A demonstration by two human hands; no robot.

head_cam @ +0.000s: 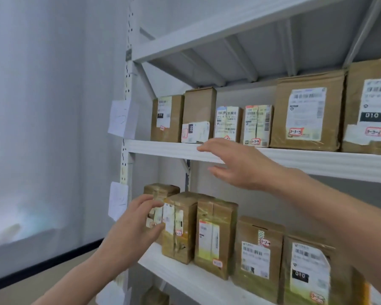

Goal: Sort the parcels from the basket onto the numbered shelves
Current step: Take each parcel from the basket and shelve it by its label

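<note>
- Rows of labelled parcels (308, 111) were already stood upright along the upper shelf (163, 148) and the lower shelf (185, 280), so much of the sorting was judged done
- A small parcel (161, 190) at the left end of the lower shelf was pinched by the left hand (132, 225), fingers curled over its front and thumb beneath
- The right hand (240, 166) was held at the upper shelf's front edge, fingers straight and slightly spread, nothing gripped
- The basket was not seen, so the remainder could not be told
</note>
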